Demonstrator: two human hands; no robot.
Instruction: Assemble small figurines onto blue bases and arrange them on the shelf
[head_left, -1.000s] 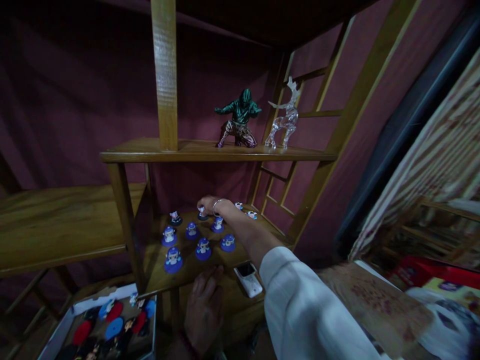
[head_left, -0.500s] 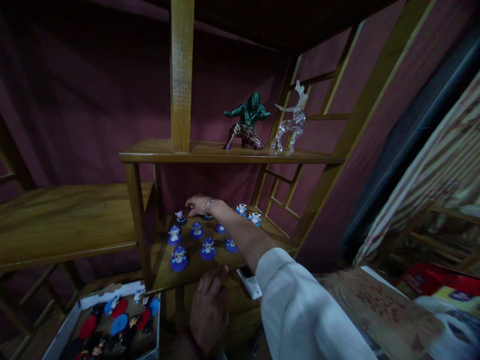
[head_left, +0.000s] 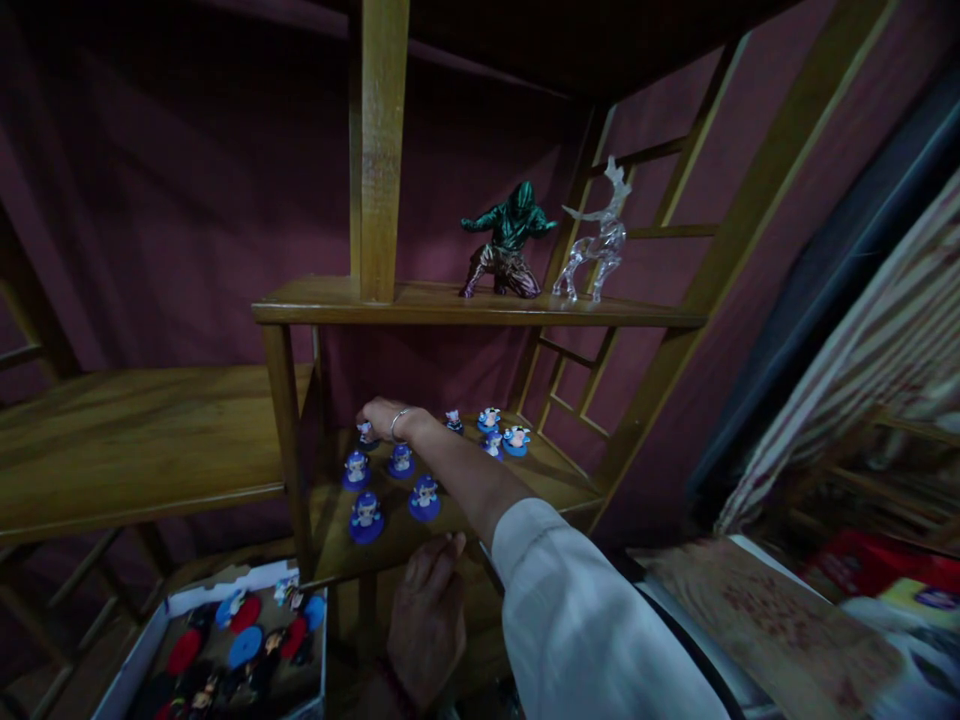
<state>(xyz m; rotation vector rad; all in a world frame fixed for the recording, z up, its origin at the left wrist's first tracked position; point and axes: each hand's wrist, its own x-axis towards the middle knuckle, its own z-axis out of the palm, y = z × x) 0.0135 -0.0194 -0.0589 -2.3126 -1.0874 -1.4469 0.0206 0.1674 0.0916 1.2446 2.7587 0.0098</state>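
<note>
My right hand (head_left: 381, 416) reaches deep into the lower shelf compartment, a silver bangle on its wrist. Its bent fingers are at the top of a small pink-headed figurine (head_left: 366, 433) at the back left and partly cover it. Closer to me on the shelf are purple-based figurines, among them a front one (head_left: 366, 515), one behind it (head_left: 356, 467) and one to the right (head_left: 424, 495). My left hand (head_left: 427, 615) is low at the shelf's front edge, back up, fingers curled together; whatever is under them is hidden.
A white box (head_left: 322, 640) of loose figurines with red and blue bases sits lower left. Above, a shelf board (head_left: 480, 315) bears a green warrior statue (head_left: 510, 240) and a clear deer statue (head_left: 596, 245). A wooden post (head_left: 283, 440) bounds the compartment's left side.
My right hand has moved left onto the pink-headed figurine, uncovering another small figurine farther back right. My left hand stays at the shelf edge. The view has shifted slightly.
</note>
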